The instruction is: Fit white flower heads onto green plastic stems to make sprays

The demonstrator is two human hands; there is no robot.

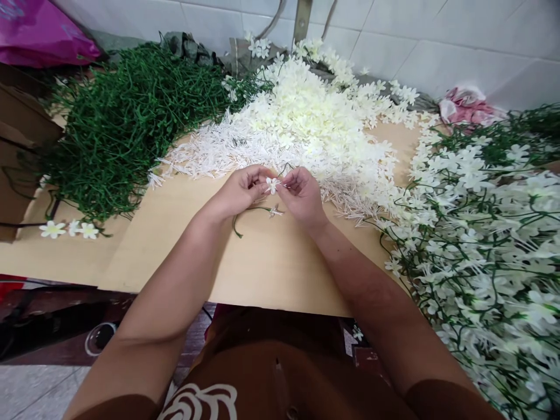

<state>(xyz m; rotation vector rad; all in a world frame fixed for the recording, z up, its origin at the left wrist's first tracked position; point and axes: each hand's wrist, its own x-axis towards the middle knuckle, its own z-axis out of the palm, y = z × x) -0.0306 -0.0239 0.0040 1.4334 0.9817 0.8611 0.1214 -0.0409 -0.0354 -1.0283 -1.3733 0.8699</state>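
Both hands meet over the tan board, pinching one small artificial flower with white petals. My left hand grips it from the left, thumb and forefinger closed at the petals. From the right, my right hand is closed at the flower's other side, where a thin white part shows between its fingertips. A dark green strand shows just behind the fingers. Just below the hands lies a green stem with a small whitish piece at its right end.
A heap of green stems lies at the back left. Loose white and cream petals are piled behind the hands. Many stemmed white flowers cover the right side. A cardboard box and magenta bag stand left. A tiled wall bounds the back.
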